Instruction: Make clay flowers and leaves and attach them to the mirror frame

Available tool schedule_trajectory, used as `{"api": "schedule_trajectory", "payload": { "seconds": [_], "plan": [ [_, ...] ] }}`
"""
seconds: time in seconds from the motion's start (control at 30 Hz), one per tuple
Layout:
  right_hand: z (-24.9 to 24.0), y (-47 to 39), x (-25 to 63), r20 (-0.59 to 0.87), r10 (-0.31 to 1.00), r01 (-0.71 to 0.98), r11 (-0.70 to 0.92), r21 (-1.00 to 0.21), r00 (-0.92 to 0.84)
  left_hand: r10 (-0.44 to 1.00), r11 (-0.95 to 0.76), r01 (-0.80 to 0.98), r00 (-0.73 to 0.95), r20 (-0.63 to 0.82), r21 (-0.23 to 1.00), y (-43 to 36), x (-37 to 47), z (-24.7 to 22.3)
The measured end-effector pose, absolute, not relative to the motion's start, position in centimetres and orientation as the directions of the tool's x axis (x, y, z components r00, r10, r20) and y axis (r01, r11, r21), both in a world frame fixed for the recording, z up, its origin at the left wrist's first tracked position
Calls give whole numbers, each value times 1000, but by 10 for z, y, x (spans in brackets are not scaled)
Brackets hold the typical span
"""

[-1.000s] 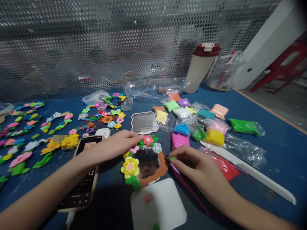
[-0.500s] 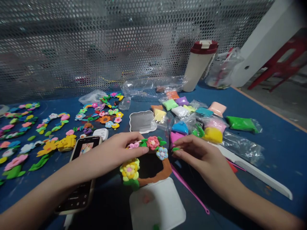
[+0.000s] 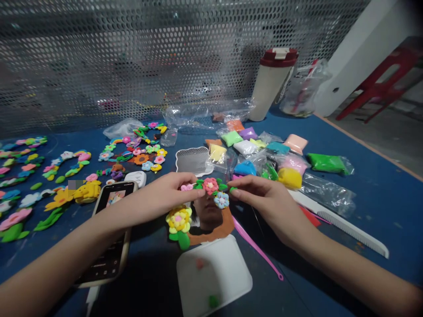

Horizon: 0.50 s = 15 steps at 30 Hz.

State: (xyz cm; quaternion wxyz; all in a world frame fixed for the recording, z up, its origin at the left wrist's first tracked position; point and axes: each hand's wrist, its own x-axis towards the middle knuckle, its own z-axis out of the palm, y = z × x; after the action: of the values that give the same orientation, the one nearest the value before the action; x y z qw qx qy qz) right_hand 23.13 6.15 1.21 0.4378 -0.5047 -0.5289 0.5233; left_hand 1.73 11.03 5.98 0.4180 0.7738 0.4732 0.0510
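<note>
A small mirror [image 3: 214,228] with a brown clay rim stands tilted in front of me, reflecting part of a person. Along its rim sit a red clay flower [image 3: 210,185], a blue one [image 3: 221,200], a big yellow one [image 3: 179,219], a pink one and green leaves. My left hand [image 3: 168,190] grips the mirror at its upper left, thumb in front, fingers partly hidden behind. Between thumb and fingertips, my right hand [image 3: 264,193] pinches a little green clay piece [image 3: 233,189], just right of the rim's upper leaves.
A white board [image 3: 214,268] with clay bits lies below the mirror. A phone [image 3: 109,237] is under my left forearm. Clay packets [image 3: 246,147], a pink tool [image 3: 257,248] and a white comb [image 3: 353,229] lie right; clay-decorated frames [image 3: 68,163] lie left. A tumbler [image 3: 272,83] stands behind.
My right hand has brought the green clay piece closer to the mirror's upper right rim. The mirror's reflection now shows part of a person. The whole view has shifted slightly.
</note>
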Motion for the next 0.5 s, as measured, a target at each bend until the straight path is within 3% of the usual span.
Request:
{"api": "schedule_trajectory", "payload": {
  "seconds": [0.27,0.5],
  "plan": [
    [10,61,229,-60,996,20,-58,-998,-63,780,-229,716,540,-315,660,109,19,61],
    [11,59,231,39,998,155,46,-987,-47,779,-238,732,536,-324,638,108,20,64]
  ]
}}
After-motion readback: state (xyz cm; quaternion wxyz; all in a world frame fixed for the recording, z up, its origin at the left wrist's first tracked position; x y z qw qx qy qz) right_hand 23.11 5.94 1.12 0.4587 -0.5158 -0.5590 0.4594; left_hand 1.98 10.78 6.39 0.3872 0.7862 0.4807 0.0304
